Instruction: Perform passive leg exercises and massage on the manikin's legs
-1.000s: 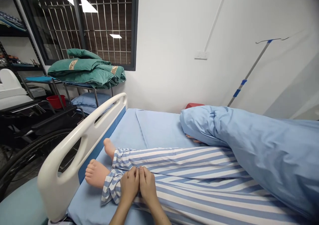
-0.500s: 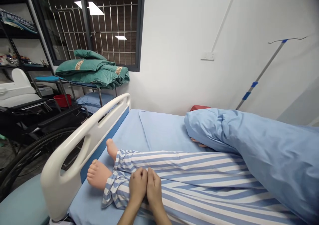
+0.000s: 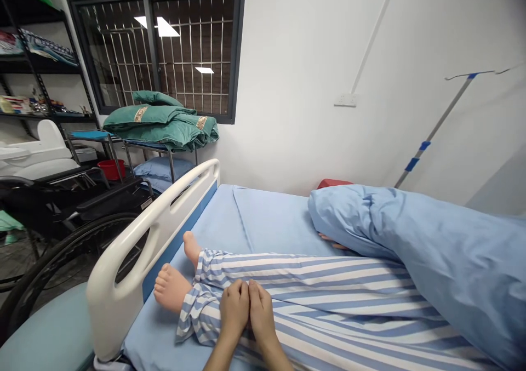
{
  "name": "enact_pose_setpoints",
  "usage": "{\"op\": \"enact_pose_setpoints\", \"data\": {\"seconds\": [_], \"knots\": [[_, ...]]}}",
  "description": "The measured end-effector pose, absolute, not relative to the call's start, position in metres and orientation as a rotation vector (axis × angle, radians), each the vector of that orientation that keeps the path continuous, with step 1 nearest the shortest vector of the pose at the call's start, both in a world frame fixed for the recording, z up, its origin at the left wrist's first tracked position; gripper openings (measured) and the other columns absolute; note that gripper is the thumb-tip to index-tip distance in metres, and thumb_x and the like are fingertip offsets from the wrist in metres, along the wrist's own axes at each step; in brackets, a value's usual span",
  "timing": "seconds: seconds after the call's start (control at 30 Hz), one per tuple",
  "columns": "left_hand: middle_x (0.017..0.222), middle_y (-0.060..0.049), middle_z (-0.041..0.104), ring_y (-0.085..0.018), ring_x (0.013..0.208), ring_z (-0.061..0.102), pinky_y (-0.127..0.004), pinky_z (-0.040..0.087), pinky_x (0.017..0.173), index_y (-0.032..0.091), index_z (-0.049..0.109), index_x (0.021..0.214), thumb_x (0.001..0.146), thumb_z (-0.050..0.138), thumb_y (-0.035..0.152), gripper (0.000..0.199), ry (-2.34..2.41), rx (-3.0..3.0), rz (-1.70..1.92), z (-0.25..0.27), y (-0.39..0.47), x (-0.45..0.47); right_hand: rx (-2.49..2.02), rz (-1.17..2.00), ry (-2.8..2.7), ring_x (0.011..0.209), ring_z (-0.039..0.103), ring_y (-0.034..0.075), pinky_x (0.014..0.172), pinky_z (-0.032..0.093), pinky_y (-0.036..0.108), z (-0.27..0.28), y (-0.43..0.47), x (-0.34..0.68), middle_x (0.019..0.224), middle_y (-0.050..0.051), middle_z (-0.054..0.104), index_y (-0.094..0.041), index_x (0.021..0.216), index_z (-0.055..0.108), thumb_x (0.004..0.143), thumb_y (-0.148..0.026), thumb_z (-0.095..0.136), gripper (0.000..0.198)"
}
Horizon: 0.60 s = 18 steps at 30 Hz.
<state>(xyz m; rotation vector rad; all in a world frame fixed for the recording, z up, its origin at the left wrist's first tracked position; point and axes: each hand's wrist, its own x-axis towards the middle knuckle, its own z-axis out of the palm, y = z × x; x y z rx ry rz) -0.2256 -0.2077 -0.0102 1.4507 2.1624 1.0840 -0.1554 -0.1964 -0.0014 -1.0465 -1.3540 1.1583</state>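
Observation:
My left hand (image 3: pixel 235 308) and my right hand (image 3: pixel 261 309) are side by side with knuckles up, their curled fingers meeting in the middle. Both are closed, and no object shows in them; the palms are hidden from above. They are over the lower legs of blue-and-white striped trousers (image 3: pixel 329 275), whose cloth is not visibly pulled up. Two bare feet (image 3: pixel 172 287) of the lying figure, smooth like a manikin's, stick out of the cuffs to the left. A light blue quilt (image 3: pixel 415 223) covers the upper part of the figure, with fingertips (image 3: pixel 332 241) showing under its edge.
A bed footboard (image 3: pixel 119 267) rises left of the feet. Beyond it stand a wheelchair (image 3: pixel 78 206) and a pale green stool seat (image 3: pixel 49 332). Folded green quilts (image 3: pixel 164 121) lie on a chair by the window. An IV pole (image 3: pixel 435 130) leans into view at the right.
The whole view has shifted slightly, so the scene sits a little lower and further right. My hands keep the same closed, side-by-side pose above the trousers.

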Motion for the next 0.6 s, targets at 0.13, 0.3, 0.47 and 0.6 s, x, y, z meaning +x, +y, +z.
{"op": "enact_pose_setpoints", "data": {"seconds": [0.13,0.3,0.47,0.6], "knots": [[0.072,-0.004,0.064,-0.016,0.072,0.056,-0.025,0.031,0.065,0.02,0.054,0.065,0.085,0.034,0.028,0.03,2.233,1.483,0.99,-0.005,-0.209,-0.223,-1.069,1.046,-1.488,0.051,0.034,0.011,0.049,0.03,0.023,0.009,-0.198,-0.139,0.052,-0.003,0.039,-0.019,0.056,0.039,0.083,-0.05,0.04,0.04],[0.069,-0.002,0.064,-0.015,0.069,0.054,-0.025,0.027,0.062,0.02,0.054,0.063,0.084,0.039,0.029,0.028,2.287,1.506,0.894,-0.006,-0.208,-0.22,-1.118,0.915,-1.655,0.051,0.038,0.011,0.051,0.027,0.023,-0.002,-0.199,-0.127,0.051,-0.002,0.044,-0.018,0.057,0.043,0.087,-0.044,0.036,0.04],[0.063,-0.002,0.06,-0.014,0.062,0.05,-0.025,0.025,0.058,0.02,0.051,0.062,0.086,0.036,0.031,0.03,2.274,1.548,0.852,-0.009,-0.205,-0.22,-1.148,0.878,-1.72,0.053,0.044,0.012,0.053,0.027,0.023,-0.01,-0.199,-0.128,0.055,0.0,0.052,-0.018,0.061,0.049,0.089,-0.038,0.036,0.037],[0.059,-0.001,0.058,-0.013,0.059,0.048,-0.024,0.023,0.057,0.02,0.049,0.06,0.084,0.037,0.031,0.029,2.262,1.554,0.861,-0.008,-0.207,-0.219,-1.109,0.901,-1.709,0.052,0.044,0.011,0.051,0.027,0.023,-0.006,-0.199,-0.127,0.053,-0.001,0.05,-0.018,0.06,0.05,0.089,-0.038,0.037,0.037]]}}
